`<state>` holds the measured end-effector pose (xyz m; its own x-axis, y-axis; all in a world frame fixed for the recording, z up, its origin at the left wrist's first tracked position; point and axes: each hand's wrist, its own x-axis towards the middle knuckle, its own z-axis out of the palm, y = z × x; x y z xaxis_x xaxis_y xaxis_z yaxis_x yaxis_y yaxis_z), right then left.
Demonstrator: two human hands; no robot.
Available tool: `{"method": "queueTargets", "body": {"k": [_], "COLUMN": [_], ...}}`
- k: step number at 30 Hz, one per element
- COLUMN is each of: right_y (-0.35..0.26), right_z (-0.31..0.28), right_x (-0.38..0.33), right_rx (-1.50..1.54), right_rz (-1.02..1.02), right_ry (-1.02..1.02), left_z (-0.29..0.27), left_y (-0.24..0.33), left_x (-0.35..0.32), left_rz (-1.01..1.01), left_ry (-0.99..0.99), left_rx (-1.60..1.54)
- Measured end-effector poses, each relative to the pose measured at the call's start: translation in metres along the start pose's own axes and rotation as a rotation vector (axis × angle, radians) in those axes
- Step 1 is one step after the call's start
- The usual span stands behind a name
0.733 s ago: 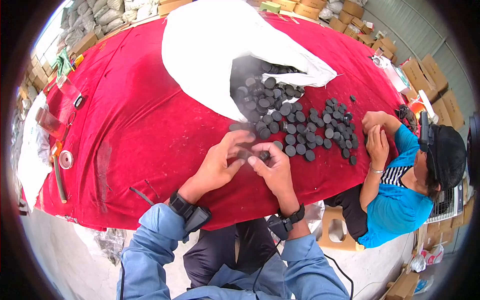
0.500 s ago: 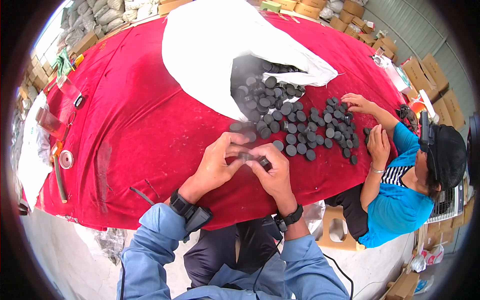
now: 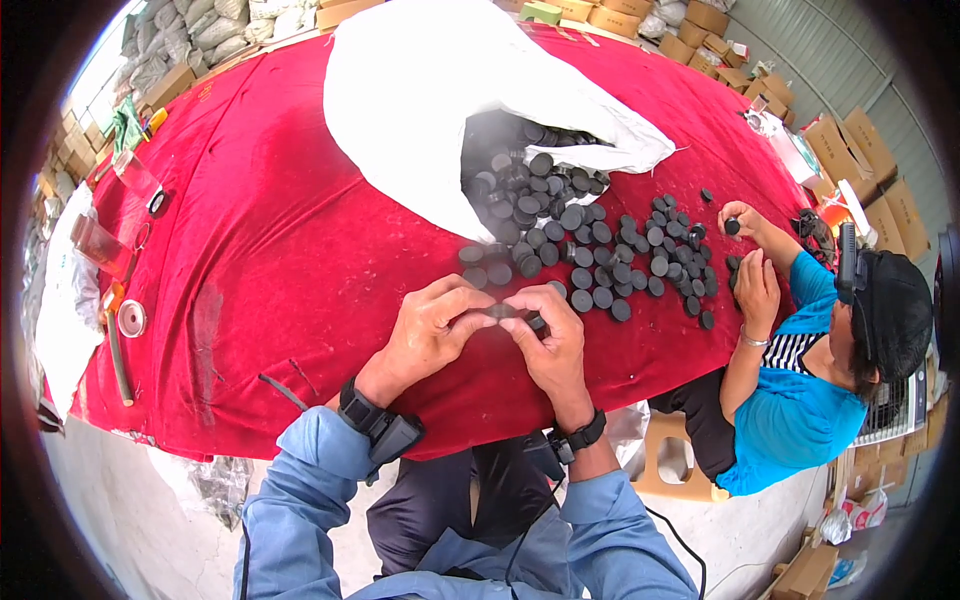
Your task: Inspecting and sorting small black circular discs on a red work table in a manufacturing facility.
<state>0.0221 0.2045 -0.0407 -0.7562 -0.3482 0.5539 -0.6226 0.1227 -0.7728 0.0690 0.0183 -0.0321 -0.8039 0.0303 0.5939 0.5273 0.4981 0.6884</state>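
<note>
My left hand (image 3: 428, 328) and my right hand (image 3: 550, 342) meet above the near edge of the red cloth. Thumbs and forefingers of both pinch a small round black cap (image 3: 503, 312), slightly blurred. A second black piece (image 3: 537, 323) shows inside the curled fingers of my right hand. Beyond them, a loose heap of similar black caps (image 3: 603, 297) spreads to the right. More of them spill from the mouth of a large white sack (image 3: 400, 110), whose inside is partly hidden by haze in the picture.
A co-worker's hand (image 3: 738, 218) holds a black cap at the heap's right side. On the left of the red-covered table (image 3: 270, 290) lie a hammer (image 3: 118, 350), a roll of tape (image 3: 132, 318) and clear plastic containers (image 3: 100, 245). Cardboard boxes (image 3: 850, 150) are stacked behind.
My hands have drawn slightly closer around the cap. The co-worker's far hand has moved right, off the heap, and now holds a cap. One cap now lies apart at the heap's far right.
</note>
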Motion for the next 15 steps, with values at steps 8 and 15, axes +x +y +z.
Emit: {"method": "queueTargets", "body": {"k": [8,15], "right_y": [0.003,0.013], "right_z": [-0.005,-0.008], "right_x": [-0.001,-0.006], "right_rx": [0.493,0.737], "right_rz": [0.393,0.606], "right_ry": [-0.066,-0.134], "left_z": [0.004,0.011], "left_y": [0.006,-0.012], "left_x": [0.004,-0.005], "left_rz": [-0.296,-0.171], "left_ry": [-0.118,-0.173], "left_rx": [-0.368,-0.461]}}
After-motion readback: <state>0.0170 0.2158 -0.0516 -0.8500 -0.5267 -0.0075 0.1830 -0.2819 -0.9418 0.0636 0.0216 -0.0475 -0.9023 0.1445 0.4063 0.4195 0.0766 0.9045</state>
